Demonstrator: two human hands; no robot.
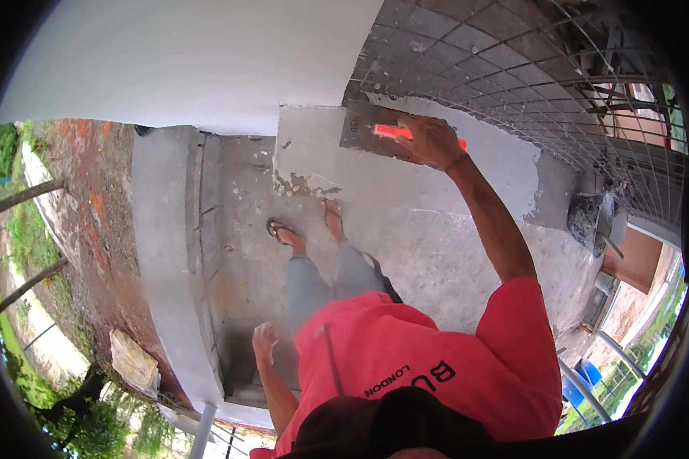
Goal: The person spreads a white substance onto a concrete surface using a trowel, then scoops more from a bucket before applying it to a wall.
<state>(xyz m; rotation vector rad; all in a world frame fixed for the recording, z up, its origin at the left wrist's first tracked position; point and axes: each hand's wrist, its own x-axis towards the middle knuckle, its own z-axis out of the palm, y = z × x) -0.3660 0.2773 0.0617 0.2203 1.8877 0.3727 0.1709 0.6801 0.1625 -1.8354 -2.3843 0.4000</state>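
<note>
My right hand (pixel 434 142) is wrapped around the bright orange handle of a plastering trowel (pixel 357 131). The trowel's wide grey blade lies flat against a pale, freshly coated strip of plaster (pixel 314 145), just below the white wall. Ragged edges and a few bare patches show along the strip. Hanging low at my side is my left hand (pixel 264 340), whitish at the fingers. Its fingers look curled in, with no object visible in them.
Wire mesh (pixel 505 69) covers the grey wall at upper right. A dark, plaster-smeared bucket (pixel 591 218) stands to the right. My sandalled feet (pixel 283 232) are on the concrete floor (pixel 245 268). A low concrete ledge (pixel 164 252) runs along the left, with earth beyond it.
</note>
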